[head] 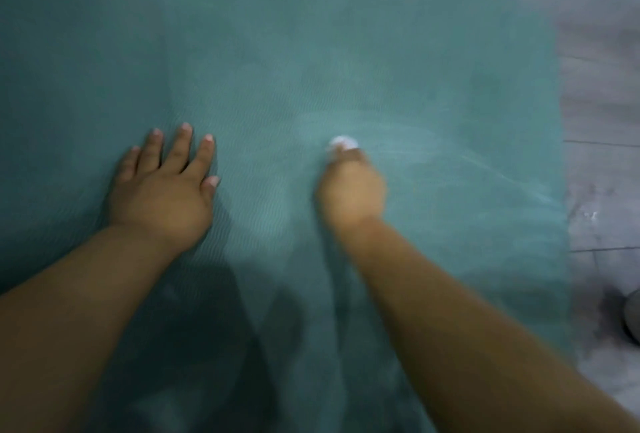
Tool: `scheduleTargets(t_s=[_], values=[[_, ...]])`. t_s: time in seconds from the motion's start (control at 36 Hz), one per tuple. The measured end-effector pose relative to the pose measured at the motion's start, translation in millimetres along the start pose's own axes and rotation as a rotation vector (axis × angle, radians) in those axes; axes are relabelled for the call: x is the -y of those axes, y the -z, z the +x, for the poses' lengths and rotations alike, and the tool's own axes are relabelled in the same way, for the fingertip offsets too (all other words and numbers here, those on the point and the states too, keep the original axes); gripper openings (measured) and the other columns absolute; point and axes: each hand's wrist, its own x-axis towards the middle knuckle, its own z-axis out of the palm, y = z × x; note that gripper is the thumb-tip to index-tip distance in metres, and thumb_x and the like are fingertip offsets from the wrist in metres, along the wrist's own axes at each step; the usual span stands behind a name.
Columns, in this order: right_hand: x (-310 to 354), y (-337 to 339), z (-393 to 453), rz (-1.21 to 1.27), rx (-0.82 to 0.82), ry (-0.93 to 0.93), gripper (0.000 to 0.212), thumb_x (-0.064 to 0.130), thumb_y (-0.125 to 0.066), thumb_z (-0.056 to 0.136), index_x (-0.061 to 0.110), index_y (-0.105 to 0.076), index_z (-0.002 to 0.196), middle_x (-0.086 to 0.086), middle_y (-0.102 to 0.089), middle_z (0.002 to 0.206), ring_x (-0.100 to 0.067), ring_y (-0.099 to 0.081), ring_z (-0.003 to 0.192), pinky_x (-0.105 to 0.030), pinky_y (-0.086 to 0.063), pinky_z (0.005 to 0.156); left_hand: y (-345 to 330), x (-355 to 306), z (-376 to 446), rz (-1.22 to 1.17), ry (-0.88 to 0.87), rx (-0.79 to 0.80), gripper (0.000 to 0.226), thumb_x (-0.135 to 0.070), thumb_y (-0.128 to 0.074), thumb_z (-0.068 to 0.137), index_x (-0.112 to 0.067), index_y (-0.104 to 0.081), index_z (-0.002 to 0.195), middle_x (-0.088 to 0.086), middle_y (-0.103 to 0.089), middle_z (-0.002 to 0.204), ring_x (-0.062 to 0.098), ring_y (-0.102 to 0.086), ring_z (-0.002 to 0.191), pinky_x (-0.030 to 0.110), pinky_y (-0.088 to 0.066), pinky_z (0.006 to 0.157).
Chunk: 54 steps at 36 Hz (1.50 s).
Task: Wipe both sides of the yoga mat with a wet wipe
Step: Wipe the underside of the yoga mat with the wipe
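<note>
Two bare forearms enter from the bottom edge, at about 7 and 5 o'clock, reaching forward over a teal yoga mat (277, 51) that fills nearly the whole view. The mat lies flat, its surface matte and finely ribbed in wavy lines, clearest between the wrists; dark soft-edged shadows fall on it between the arms at 6 o'clock. The left hand (162, 186), at about 9 o'clock from centre, rests palm down on the mat with straight, slightly spread fingers and holds nothing. The right hand (351, 190), just right of centre, is blurred; its fingers are curled downward around a small crumpled white wet wipe (343, 143), which shows as a pale lump beyond the knuckles and is pressed against the mat. Faint pale streaks run across the mat from the wipe toward 3 o'clock. Along the right side, from 1 to 4 o'clock, the mat's straight edge meets a grey floor (602, 113) of plank-like boards with thin dark seams. At 4 o'clock a rounded grey object (632, 318) is cut off by the frame, too blurred to identify.
</note>
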Motion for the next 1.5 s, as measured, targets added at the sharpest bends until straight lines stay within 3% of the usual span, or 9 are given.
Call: scheduleTargets(t_s=[0.17,0.36,0.47,0.75,1.0,1.14,1.28,1.39,1.5], values=[[29,-14,-52,-0.027,-0.009,0.855,0.029,0.025,-0.056,0.079,0.014,-0.073,0.099,-0.001,-0.071,0.082,-0.017,-0.065,0.052,-0.021,-0.039,0.034,2,3,-1,-0.014,0.0,0.001,0.056,-0.044,-0.017,0.099,-0.032,0.0,0.151,-0.006,0.008,0.159,0.023,0.005,0.146,0.036,0.002,0.117],[-114,48,14,-0.258,-0.055,-0.091,0.041,0.015,-0.033,0.097,0.016,-0.046,0.135,-0.015,-0.053,0.13,-0.035,-0.053,0.115,-0.039,-0.041,0.095,-8,0,-2,-0.086,0.011,-0.045,0.054,-0.041,-0.018,0.099,-0.033,-0.003,0.151,-0.005,0.006,0.159,0.026,0.004,0.146,0.039,0.002,0.116],[-88,25,-7,-0.132,-0.116,-0.388,0.034,0.008,-0.036,0.092,0.006,-0.053,0.122,-0.017,-0.055,0.126,-0.034,-0.053,0.115,-0.036,-0.041,0.093,-11,0,-2,-0.078,0.014,-0.049,0.054,-0.041,-0.018,0.1,-0.032,-0.003,0.151,-0.004,0.006,0.159,0.028,0.004,0.146,0.039,0.003,0.116],[-10,-15,-113,-0.052,0.108,0.984,0.031,0.02,-0.061,0.079,0.008,-0.069,0.105,-0.005,-0.07,0.083,-0.022,-0.062,0.05,-0.021,-0.041,0.035,-4,6,-21,-0.01,-0.034,0.052,0.056,-0.041,-0.022,0.1,-0.03,-0.002,0.151,-0.004,0.005,0.159,0.026,0.001,0.146,0.037,-0.004,0.117],[-111,43,-67,-0.165,0.051,-0.308,0.036,0.006,-0.035,0.093,0.005,-0.048,0.126,-0.018,-0.051,0.13,-0.033,-0.052,0.117,-0.036,-0.04,0.096,-6,8,-63,0.037,-0.053,0.171,0.06,-0.044,-0.028,0.099,-0.03,-0.002,0.151,-0.003,0.007,0.159,0.027,0.001,0.146,0.038,-0.006,0.117],[-15,-9,-161,-0.028,0.27,0.133,0.059,0.01,-0.047,0.092,0.006,-0.026,0.146,-0.012,-0.035,0.148,-0.032,-0.055,0.115,-0.038,-0.045,0.092,-9,8,-86,0.053,-0.073,0.226,0.061,-0.042,-0.032,0.099,-0.03,-0.002,0.151,-0.003,0.008,0.159,0.027,0.001,0.146,0.038,-0.006,0.118],[-7,-17,-204,-0.057,0.176,0.793,0.038,0.029,-0.065,0.065,0.015,-0.074,0.099,0.003,-0.07,0.078,-0.015,-0.06,0.044,-0.015,-0.032,0.031,-13,6,-108,0.066,-0.086,0.281,0.064,-0.04,-0.036,0.098,-0.03,-0.001,0.151,-0.002,0.01,0.159,0.027,0.002,0.146,0.039,-0.006,0.118],[-68,12,-161,-0.094,0.077,0.486,0.046,0.023,-0.036,0.078,0.02,-0.072,0.105,-0.001,-0.071,0.084,-0.02,-0.066,0.055,-0.023,-0.044,0.038,-16,0,-122,0.06,-0.075,0.315,0.065,-0.041,-0.035,0.099,-0.027,0.0,0.152,0.0,0.012,0.159,0.029,0.004,0.146,0.04,-0.006,0.118],[-139,42,-126,-0.146,0.153,-0.149,0.04,0.013,-0.037,0.096,0.02,-0.048,0.134,-0.012,-0.051,0.133,-0.03,-0.053,0.118,-0.034,-0.04,0.098,-23,-19,-134,0.012,-0.058,0.323,0.066,-0.04,-0.032,0.1,-0.02,0.003,0.152,0.003,0.015,0.158,0.034,0.009,0.145,0.043,-0.003,0.117]])
